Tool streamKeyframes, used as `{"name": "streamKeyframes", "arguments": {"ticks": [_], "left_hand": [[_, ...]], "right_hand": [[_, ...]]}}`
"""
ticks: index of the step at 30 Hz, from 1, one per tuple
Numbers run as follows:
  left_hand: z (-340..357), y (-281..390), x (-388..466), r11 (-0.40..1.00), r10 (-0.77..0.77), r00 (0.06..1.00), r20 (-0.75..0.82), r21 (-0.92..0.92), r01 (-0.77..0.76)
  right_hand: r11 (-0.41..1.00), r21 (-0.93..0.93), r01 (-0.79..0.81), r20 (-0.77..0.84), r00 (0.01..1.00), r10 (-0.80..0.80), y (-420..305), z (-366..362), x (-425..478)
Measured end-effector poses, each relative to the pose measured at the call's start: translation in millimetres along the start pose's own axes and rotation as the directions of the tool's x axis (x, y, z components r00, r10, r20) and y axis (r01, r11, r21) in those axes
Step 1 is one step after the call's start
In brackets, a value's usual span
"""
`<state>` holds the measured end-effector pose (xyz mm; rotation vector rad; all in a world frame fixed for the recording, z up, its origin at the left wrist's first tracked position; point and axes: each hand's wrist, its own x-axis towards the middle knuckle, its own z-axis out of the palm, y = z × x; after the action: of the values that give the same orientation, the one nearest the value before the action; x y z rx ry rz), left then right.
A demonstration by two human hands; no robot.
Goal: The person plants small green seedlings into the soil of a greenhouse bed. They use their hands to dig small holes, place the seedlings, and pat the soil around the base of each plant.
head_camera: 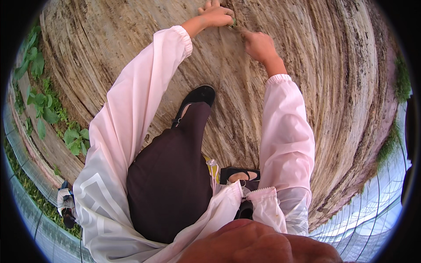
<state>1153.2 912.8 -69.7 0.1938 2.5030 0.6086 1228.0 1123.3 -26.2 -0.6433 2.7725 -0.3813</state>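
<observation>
My left hand point(217, 15) reaches down to the dirt-streaked plastic mulch film point(210, 59) at the top of the view. Some of its fingers are spread near the upper picture edge. A small bit of green point(234, 22), perhaps a seedling, shows beside its knuckles. Close by on the right, my right hand point(260, 46) points its index finger at that same spot, the other fingers curled under. Its fingertip is blurred and seems to touch the film or the green bit. Whether either hand grips anything is hidden.
Leafy green plants point(41, 102) grow in a soil strip on the left. Grass point(389, 144) edges the right side beside translucent sheeting point(368, 190). My black shoes point(199, 95) stand on the film. Another person point(66, 203) is far off at lower left.
</observation>
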Motion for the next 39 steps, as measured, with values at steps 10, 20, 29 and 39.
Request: {"name": "streamKeyframes", "arguments": {"ticks": [10, 20, 29, 39], "left_hand": [[7.6, -2.2, -1.8, 1.000, 0.027, 0.993, -0.114, 0.002, -0.027], [15.8, -8.3, 11.0, 0.996, 0.039, 0.991, -0.125, 0.082, -0.029], [26.8, -32.9, 10.4, 0.998, 0.033, 0.974, -0.223, -0.038, -0.042], [12.2, -15.7, -9.5, 0.993, 0.055, 0.981, -0.188, -0.089, -0.073]], "right_hand": [[0.982, 0.165, -0.094, -0.071, 0.992, 0.106, 9.9, 17.1, -7.7], [0.993, 0.103, -0.048, -0.072, 0.996, 0.056, 8.3, 13.8, -2.8], [0.923, 0.307, -0.231, -0.046, 0.965, 0.257, -11.0, 23.4, -4.4], [0.430, 0.797, -0.423, 0.189, 0.852, 0.488, -28.8, 24.2, 14.9]]}}
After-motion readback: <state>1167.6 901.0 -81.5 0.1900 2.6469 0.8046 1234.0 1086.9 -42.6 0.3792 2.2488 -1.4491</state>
